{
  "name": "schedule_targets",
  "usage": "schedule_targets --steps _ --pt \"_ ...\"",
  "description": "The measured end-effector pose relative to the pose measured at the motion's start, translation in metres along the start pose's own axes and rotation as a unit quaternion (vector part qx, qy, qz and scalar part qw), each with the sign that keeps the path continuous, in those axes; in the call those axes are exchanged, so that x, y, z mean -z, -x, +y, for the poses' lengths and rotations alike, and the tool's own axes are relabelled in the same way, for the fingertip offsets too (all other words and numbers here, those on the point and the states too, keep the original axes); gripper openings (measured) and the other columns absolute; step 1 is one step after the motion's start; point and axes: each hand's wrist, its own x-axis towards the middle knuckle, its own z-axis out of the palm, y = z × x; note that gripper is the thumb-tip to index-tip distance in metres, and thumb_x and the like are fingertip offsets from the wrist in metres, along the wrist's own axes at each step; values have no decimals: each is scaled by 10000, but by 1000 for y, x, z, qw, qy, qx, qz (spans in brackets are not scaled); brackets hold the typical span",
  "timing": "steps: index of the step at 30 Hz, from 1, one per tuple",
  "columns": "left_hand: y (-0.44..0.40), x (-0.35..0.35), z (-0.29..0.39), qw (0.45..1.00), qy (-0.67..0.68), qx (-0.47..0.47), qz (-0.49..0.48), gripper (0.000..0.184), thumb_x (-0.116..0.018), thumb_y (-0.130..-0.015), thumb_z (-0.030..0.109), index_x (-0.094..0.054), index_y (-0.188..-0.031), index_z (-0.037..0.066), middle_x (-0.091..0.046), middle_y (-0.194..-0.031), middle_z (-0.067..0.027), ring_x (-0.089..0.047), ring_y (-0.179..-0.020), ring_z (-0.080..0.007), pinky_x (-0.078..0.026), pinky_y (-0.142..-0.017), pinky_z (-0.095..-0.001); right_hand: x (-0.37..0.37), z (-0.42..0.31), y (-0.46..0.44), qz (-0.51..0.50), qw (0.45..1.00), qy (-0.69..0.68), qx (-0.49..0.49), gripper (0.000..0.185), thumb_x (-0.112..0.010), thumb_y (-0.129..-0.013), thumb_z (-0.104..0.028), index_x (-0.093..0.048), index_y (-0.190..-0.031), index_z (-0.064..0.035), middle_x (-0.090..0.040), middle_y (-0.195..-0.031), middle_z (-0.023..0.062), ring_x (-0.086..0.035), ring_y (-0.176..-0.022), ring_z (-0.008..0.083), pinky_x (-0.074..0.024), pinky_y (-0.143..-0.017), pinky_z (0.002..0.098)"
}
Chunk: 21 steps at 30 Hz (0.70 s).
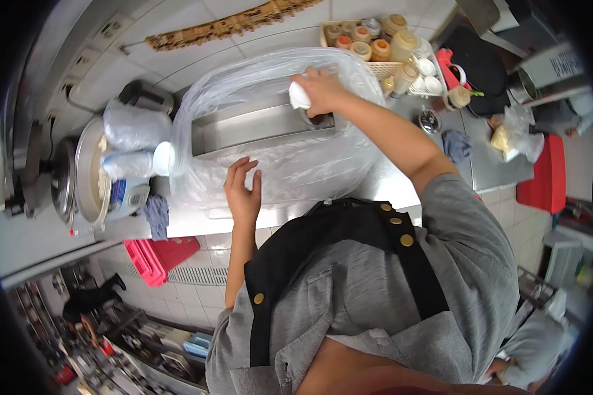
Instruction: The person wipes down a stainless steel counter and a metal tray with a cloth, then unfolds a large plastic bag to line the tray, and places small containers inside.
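A rectangular metal pan (244,125) sits within a large clear plastic bag (290,171) on the counter. My right hand (321,92) is over the pan's right end, its fingers closed on a small white object (300,97), perhaps a cup or folded paper. Below that hand, something round and brownish (316,119) shows in part at the pan's right end; most of it is hidden. My left hand (244,191) is at the near side of the bag, fingers loosely bent and apart, holding nothing.
Sauce bottles and jars (380,49) fill a basket at the back right, with white cups (428,76) beside them. Left of the bag are a large bowl (89,171), bagged items (136,125) and a blue cloth (157,216). Red bins (161,258) stand below the counter; other people work behind.
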Motion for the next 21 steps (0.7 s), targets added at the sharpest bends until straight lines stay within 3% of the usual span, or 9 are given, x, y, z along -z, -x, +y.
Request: schedule_targets --steps 4,7,9,12,13,15,16,18,21 --pt "5 1 -13 1000 8 7 -16 179 -700 -844 11 -695 -1019 43 -655 -1163 -146 -641 -1074 -326 -504 -918 -397 -28 5 18 64 997 43 -15 948 -866 -600 -271 -429 -1441 -268 -468 -1389 161 -491 -1238 404 -462 -1011 477" --pt "0 2 -2 999 -12 6 -48 164 -693 -861 32 -698 -1025 41 -656 -1166 -145 -640 -1080 -321 -498 -921 -397 -6 7 57 233 966 105 35 813 -822 -690 -241 -471 -1423 -226 -513 -1349 148 -499 -1239 378 -437 -1042 461" --pt "-5 -2 -2 999 -3 -5 -42 162 -693 -861 33 -698 -1023 42 -657 -1165 -144 -640 -1078 -322 -498 -921 -399 10 37 97 445 889 -107 21 524 -723 -770 -168 -588 -1276 -141 -581 -1242 128 -544 -1166 345 -456 -993 449" --pt "-7 -3 3 999 0 15 -42 181 -695 -867 30 -684 -1048 25 -654 -1180 -147 -608 -1140 -310 -457 -988 -383 -5 128 162 545 796 -86 -249 302 -599 -713 20 -628 -1002 -66 -635 -1015 135 -576 -1042 334 -472 -894 446" --pt "-9 -5 7 999 1 3 -45 183 -695 -865 28 -685 -1047 28 -653 -1181 -148 -611 -1134 -311 -461 -984 -381 -17 164 177 517 811 -50 -269 332 -629 -707 -9 -615 -1033 -69 -631 -1012 131 -573 -1025 343 -472 -874 453" --pt "-13 -12 10 999 6 -29 -33 167 -710 -837 34 -697 -1003 50 -663 -1139 -144 -647 -1055 -337 -505 -903 -403 -23 189 195 297 871 25 -390 691 -778 -652 -165 -523 -1293 -169 -536 -1303 121 -472 -1218 405 -466 -976 499" --pt "-13 -16 12 1000 1 -19 -25 167 -710 -837 34 -697 -1003 50 -663 -1139 -144 -647 -1055 -337 -505 -903 -403 -24 189 196 293 878 23 -378 691 -778 -652 -165 -523 -1293 -169 -536 -1303 121 -472 -1218 405 -466 -976 499" --pt "-14 -24 17 998 -3 -46 -46 173 -716 -827 41 -699 -998 61 -666 -1132 -130 -650 -1044 -337 -512 -892 -404 -24 193 195 102 897 50 -427 846 -845 -603 -217 -485 -1367 -256 -462 -1403 101 -386 -1319 427 -451 -1028 534" --pt "-12 -34 24 998 5 -39 -49 181 -724 -825 67 -700 -1003 87 -666 -1144 -83 -642 -1044 -306 -484 -894 -400 -46 229 187 56 915 16 -398 863 -866 -576 -231 -505 -1359 -280 -470 -1393 90 -449 -1288 423 -494 -990 520"
